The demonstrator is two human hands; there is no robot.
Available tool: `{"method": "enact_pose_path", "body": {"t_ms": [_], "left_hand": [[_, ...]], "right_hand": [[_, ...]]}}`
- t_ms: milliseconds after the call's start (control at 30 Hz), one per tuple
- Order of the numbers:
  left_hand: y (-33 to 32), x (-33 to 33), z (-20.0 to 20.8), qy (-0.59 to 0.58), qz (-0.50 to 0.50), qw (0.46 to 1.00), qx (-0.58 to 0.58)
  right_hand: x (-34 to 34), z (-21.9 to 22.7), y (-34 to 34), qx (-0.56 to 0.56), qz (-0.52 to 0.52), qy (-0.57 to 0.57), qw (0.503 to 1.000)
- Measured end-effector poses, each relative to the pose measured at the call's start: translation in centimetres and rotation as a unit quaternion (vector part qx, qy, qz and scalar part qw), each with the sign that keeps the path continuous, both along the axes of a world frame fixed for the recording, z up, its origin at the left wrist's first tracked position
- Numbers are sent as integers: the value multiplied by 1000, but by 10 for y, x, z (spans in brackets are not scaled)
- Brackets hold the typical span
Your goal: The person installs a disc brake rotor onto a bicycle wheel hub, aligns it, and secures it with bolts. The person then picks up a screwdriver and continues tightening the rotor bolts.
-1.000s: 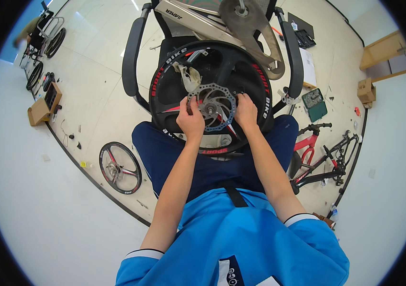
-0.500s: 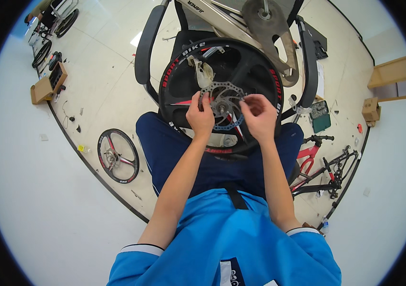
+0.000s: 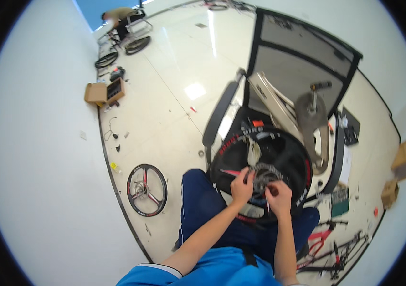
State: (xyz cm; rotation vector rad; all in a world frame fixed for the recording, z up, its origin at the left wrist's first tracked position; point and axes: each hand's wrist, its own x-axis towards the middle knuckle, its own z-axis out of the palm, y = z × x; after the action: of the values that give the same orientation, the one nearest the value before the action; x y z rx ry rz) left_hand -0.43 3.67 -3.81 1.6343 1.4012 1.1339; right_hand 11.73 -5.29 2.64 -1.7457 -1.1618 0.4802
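Note:
A black bicycle wheel (image 3: 286, 148) with red and white lettering lies flat across my lap and the chair seat. At its hub sits a silver brake disc (image 3: 272, 169) with a perforated rim. My left hand (image 3: 242, 188) pinches the disc's left edge between thumb and fingers. At the disc's lower right, my right hand (image 3: 280, 196) has its fingertips drawn together; blur hides whatever is between them. A crumpled pale glove or cloth (image 3: 254, 151) rests on the wheel above the disc.
A black mesh office chair (image 3: 303, 59) faces me, carrying a beige frame part with a crank (image 3: 311, 107). Another wheel (image 3: 146, 189) lies on the floor at left, near an open cardboard box (image 3: 96, 94). Bike frames (image 3: 339, 255) lie at right. A person (image 3: 122, 16) bends over far left.
My view has swung up and left, so the chair back and more floor show. Both hands stay at the disc; my right hand has moved from its right edge to its lower right.

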Motion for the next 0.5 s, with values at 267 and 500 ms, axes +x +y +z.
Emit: {"method": "enact_pose_path", "body": {"t_ms": [267,500], "left_hand": [[-2,-3,8,16,-5,1000,-5],[-5,1,11,23,-5,1000,-5]], "right_hand": [[10,14,4,-42,37,-7,998],[13,15,1,-68,22,28,997]]}}
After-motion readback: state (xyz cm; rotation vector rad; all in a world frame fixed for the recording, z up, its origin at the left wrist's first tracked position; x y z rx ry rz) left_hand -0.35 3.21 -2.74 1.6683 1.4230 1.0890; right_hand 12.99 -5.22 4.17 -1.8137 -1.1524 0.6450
